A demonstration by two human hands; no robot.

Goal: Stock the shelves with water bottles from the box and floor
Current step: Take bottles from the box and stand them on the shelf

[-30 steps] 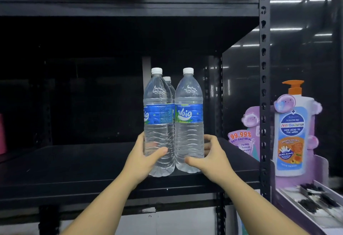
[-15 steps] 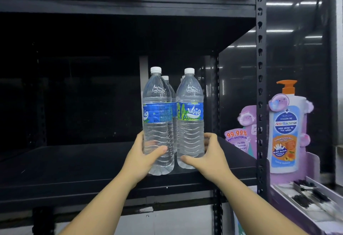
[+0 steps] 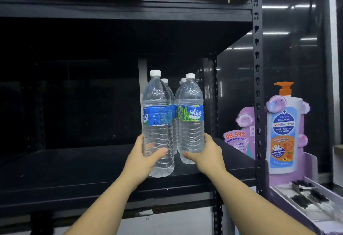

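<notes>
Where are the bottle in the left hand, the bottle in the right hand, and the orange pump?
Left-hand bottle [image 3: 157, 115]: head view, blue label.
Right-hand bottle [image 3: 191, 115]: head view, label logo.
Orange pump [image 3: 283, 88]: head view, pump neck.

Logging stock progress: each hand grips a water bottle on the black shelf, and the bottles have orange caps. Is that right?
Not quite: the head view shows white caps. The left hand grips the left bottle and the right hand grips the right bottle, both on the black shelf. The only orange top is the pump on the wash bottle at right.
</notes>
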